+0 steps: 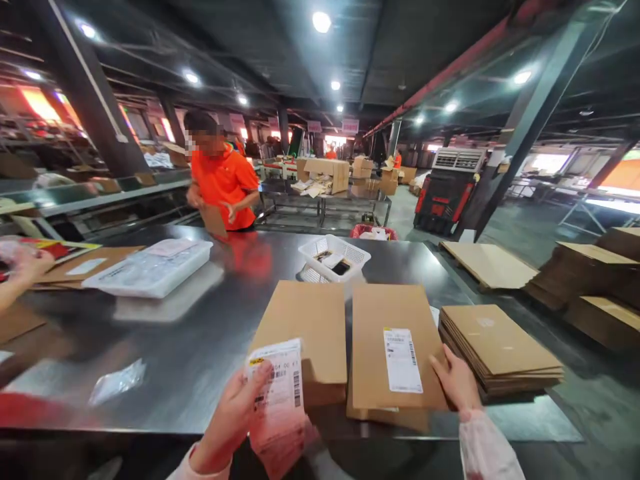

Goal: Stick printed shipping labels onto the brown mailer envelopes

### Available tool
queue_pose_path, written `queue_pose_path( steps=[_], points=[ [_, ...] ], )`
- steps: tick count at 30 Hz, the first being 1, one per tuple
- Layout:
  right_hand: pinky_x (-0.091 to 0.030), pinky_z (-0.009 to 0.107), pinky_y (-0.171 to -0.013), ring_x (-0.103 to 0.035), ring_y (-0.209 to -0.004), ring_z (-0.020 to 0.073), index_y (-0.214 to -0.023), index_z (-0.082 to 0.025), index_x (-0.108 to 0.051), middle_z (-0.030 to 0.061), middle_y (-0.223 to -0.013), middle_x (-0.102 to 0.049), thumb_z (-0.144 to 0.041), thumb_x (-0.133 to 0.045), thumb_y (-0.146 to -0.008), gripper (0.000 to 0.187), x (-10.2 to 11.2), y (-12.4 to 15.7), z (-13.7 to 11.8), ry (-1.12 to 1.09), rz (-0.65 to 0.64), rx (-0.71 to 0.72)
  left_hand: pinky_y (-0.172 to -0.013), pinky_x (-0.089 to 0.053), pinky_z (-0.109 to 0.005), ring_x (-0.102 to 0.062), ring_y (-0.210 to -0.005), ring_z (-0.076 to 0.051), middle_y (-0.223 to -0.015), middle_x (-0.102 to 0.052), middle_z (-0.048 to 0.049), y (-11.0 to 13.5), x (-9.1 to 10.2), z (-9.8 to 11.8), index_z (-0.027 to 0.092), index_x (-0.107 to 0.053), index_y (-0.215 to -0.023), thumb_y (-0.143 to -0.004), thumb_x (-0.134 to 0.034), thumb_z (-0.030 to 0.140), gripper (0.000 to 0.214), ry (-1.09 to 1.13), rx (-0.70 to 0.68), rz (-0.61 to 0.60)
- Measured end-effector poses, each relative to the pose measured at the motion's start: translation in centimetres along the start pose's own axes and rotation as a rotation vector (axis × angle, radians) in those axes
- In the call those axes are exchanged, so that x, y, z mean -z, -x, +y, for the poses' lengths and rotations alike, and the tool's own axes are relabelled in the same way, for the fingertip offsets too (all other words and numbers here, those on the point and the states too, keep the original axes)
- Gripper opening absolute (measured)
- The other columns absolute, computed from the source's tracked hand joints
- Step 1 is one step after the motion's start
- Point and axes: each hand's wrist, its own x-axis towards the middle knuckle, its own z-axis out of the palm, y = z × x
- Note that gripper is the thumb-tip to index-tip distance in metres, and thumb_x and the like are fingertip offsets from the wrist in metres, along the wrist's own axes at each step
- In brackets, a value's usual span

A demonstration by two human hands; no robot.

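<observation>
My left hand [235, 417] holds up a white shipping label [276, 383] with barcodes near the table's front edge. My right hand [454, 381] rests on the right edge of a flat cardboard box [373, 333] that carries a white label [401, 360]. A second flat cardboard box [307, 333] lies just left of it, without a label, partly behind the label in my left hand.
A stack of flat cardboard [500, 350] sits right of my right hand. A white basket [334, 257] stands behind the boxes on the steel table [200, 347]. A person in an orange shirt [223, 180] works across the table. White packets [150, 267] lie left. Another person's hand [25, 267] is at far left.
</observation>
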Motion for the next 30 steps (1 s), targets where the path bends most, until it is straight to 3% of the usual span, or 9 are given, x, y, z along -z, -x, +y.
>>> queue_pose_path(
  steps=[3,6,8,10,14,19,24,27,30],
  points=[
    [-0.043,0.06,-0.095,-0.052,-0.118,0.0448,-0.094,-0.015,-0.069,0.0211,-0.12,-0.063,-0.047,-0.078,-0.053,0.053,-1.6,4.0,-3.1,0.152,-0.284,0.046,-0.071,-0.056,-0.03,-0.07,-0.076,-0.024,-0.085,-0.077,-0.0086,2.3,0.4,-1.7,0.015,-0.075,-0.09,-0.07,-0.072,0.058,0.048,-0.109,-0.004,-0.079],
    [-0.051,0.048,-0.09,-0.064,-0.102,0.031,-0.109,-0.017,-0.065,0.0135,-0.113,-0.068,-0.048,-0.077,-0.06,0.06,-6.1,10.8,-7.1,-0.319,-1.013,0.074,-0.077,-0.056,-0.034,-0.069,-0.078,-0.026,-0.085,-0.077,-0.01,4.0,-0.1,-2.9,0.015,-0.077,-0.088,-0.073,-0.069,0.055,0.043,-0.235,0.021,-0.293],
    [-0.052,0.045,-0.091,-0.066,-0.099,0.027,-0.112,-0.018,-0.062,0.0114,-0.109,-0.07,-0.055,-0.073,-0.066,0.06,-8.4,14.7,-8.8,-0.601,-1.12,-0.026,-0.08,-0.055,-0.036,-0.069,-0.082,-0.027,-0.086,-0.077,-0.0103,4.3,-0.6,-3.2,0.015,-0.077,-0.091,-0.074,-0.07,0.052,0.041,-0.265,0.042,-0.421],
    [-0.052,0.044,-0.091,-0.068,-0.097,0.0264,-0.108,-0.017,-0.064,0.0113,-0.104,-0.072,-0.059,-0.07,-0.07,0.057,-9.5,16.8,-9.6,-0.68,-1.069,-0.114,-0.087,-0.052,-0.037,-0.068,-0.089,-0.027,-0.094,-0.076,-0.0099,4.1,-0.9,-3.2,0.016,-0.075,-0.098,-0.072,-0.073,0.049,0.042,-0.204,0.026,-0.376],
    [-0.056,0.042,-0.082,-0.07,-0.089,0.0286,-0.098,-0.016,-0.07,0.0119,-0.099,-0.075,-0.056,-0.078,-0.061,0.055,-9.9,15.9,-11.0,-0.492,-1.17,-0.087,-0.074,-0.052,-0.032,-0.066,-0.077,-0.023,-0.082,-0.075,-0.0093,2.8,-1.1,-3.5,0.013,-0.074,-0.085,-0.063,-0.077,0.051,0.044,-0.082,0.004,0.033],
    [-0.055,0.033,-0.067,-0.069,-0.073,0.024,-0.084,-0.016,-0.075,0.0096,-0.081,-0.076,-0.052,-0.071,-0.067,0.04,-10.4,12.5,-14.1,-0.264,-0.993,0.157,-0.062,-0.047,-0.027,-0.058,-0.062,-0.016,-0.065,-0.069,-0.0037,2.3,-2.1,-4.9,0.013,-0.069,-0.07,-0.06,-0.077,0.052,0.041,-0.017,0.018,0.16],
    [-0.053,0.03,-0.061,-0.066,-0.066,0.0208,-0.079,-0.018,-0.075,0.0067,-0.073,-0.074,-0.05,-0.068,-0.069,0.034,-11.3,11.8,-14.9,-0.173,-0.993,0.243,-0.048,-0.033,-0.022,-0.04,-0.048,-0.009,-0.045,-0.046,0.0056,1.5,-2.9,-5.5,0.019,-0.043,-0.048,-0.058,-0.075,0.061,0.054,-0.022,-0.037,0.331],
    [-0.052,0.03,-0.06,-0.065,-0.066,0.0194,-0.074,-0.019,-0.073,0.0061,-0.073,-0.072,-0.049,-0.069,-0.068,0.031,-13.4,10.6,-14.5,-0.191,-0.964,0.298,-0.054,-0.039,-0.023,-0.05,-0.054,-0.011,-0.056,-0.058,0.0025,0.3,-2.4,-5.3,0.017,-0.055,-0.059,-0.053,-0.082,0.055,0.048,0.073,0.0,0.253],
    [-0.054,0.032,-0.07,-0.066,-0.085,0.0221,-0.068,-0.019,-0.072,0.0096,-0.096,-0.069,-0.044,-0.071,-0.066,0.025,-17.3,7.8,-14.7,-0.155,-0.847,0.413,-0.071,-0.048,-0.029,-0.063,-0.073,-0.019,-0.081,-0.071,-0.0066,-0.8,-1.2,-5.7,0.013,-0.068,-0.087,-0.051,-0.088,0.043,0.051,0.2,0.128,-0.046]
  ],
)
